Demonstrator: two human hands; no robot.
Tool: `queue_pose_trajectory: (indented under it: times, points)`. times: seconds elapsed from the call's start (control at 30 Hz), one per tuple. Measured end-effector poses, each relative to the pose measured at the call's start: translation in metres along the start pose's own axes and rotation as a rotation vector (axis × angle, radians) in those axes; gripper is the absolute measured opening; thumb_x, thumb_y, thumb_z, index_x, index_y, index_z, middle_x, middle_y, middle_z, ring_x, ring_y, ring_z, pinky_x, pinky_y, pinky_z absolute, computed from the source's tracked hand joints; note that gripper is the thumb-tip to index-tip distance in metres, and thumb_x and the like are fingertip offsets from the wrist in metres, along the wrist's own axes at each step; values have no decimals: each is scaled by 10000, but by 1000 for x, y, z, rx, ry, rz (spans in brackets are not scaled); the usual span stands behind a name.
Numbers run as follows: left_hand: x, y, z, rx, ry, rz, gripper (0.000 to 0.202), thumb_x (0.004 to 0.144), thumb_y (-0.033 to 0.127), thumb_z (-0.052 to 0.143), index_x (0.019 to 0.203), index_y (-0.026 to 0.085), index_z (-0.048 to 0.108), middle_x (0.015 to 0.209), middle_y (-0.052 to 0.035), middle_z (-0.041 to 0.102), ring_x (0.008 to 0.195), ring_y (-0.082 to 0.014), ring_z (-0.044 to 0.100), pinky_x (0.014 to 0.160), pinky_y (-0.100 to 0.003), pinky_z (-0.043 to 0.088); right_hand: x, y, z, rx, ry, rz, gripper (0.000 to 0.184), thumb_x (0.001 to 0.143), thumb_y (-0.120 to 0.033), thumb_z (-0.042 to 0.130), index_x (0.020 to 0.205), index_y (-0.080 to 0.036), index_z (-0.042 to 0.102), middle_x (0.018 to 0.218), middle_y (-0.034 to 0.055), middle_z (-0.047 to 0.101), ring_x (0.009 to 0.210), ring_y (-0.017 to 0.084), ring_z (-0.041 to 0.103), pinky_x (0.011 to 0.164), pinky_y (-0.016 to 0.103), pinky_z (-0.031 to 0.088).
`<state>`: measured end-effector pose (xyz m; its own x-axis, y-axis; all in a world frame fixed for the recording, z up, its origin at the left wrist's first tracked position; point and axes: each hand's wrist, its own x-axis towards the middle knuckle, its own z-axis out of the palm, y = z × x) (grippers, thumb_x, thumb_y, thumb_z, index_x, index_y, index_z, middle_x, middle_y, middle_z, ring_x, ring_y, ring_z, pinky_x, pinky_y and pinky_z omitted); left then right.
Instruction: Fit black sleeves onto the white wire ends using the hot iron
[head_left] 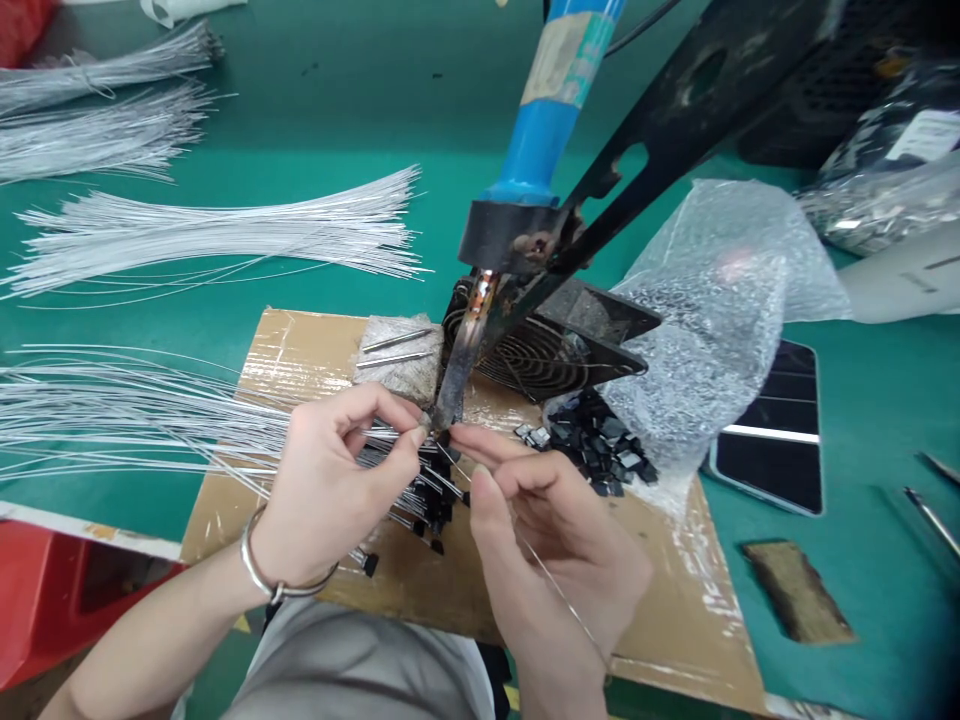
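A blue-handled soldering iron (532,150) is held in a black metal arm, its heated end pointing down between my hands. My left hand (334,475), with a bracelet at the wrist, pinches something tiny right beside the iron's tip; the fingertips hide most of it. In my right hand (555,545) runs a thin strand of solder wire (559,585), reaching from the palm towards the tip. Under and between the hands lie thin grey wires (225,420) with small black end pieces (431,500).
Brown cardboard (675,600) covers the work area. Behind the iron are a fan with a wire guard (540,355) and a grey pad (401,345). Small black pieces (607,440) spill from a plastic bag (720,300). A phone (772,430) and wire bundles (225,235) flank them.
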<state>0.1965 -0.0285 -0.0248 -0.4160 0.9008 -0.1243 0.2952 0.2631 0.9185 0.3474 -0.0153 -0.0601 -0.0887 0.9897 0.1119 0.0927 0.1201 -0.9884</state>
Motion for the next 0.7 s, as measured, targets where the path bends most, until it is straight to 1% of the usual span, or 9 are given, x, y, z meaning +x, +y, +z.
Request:
queue_pose_trajectory:
  times: [0.13,0.2,0.3,0.43,0.6,0.7]
  points:
    - [0,2,0,2,1,5,93,778,198,679,689,195,702,798,-38,787,730,-176,696,527,-240,418,-1,-1,1,-5,12,-12,211,914,-128,690,763,-243,597,1109,-13,834,1003,146,793,902,260,580]
    - [0,3,0,3,4,3,92,778,201,680,690,195,704,804,-37,789,721,-173,694,522,-238,418,-1,-2,2,-12,18,-15,211,909,-125,694,760,-239,597,1100,-7,835,996,150,794,894,262,581]
    - [0,3,1,0,7,-5,88,777,206,685,693,195,706,819,-39,793,731,-176,698,528,-237,426,0,-3,2,-19,17,-24,208,907,-130,692,759,-235,591,1096,22,836,1012,177,796,893,289,590]
    - [1,2,1,8,7,-21,81,776,198,692,696,193,704,816,-44,795,743,-182,703,544,-243,438,0,-4,3,-29,10,3,206,915,-147,684,757,-236,586,1098,58,834,1031,215,796,916,345,599]
    - [2,5,0,-2,6,-28,85,778,203,699,694,191,702,815,-48,794,723,-180,697,544,-248,441,0,-5,4,-3,13,-3,203,909,-143,692,760,-239,593,1099,69,833,1027,230,797,916,365,605]
    - [2,5,0,4,7,-24,75,774,196,699,699,189,705,809,-47,793,706,-174,690,538,-246,435,0,-6,4,6,13,19,203,915,-151,689,759,-238,592,1106,65,831,1029,223,795,928,362,599]
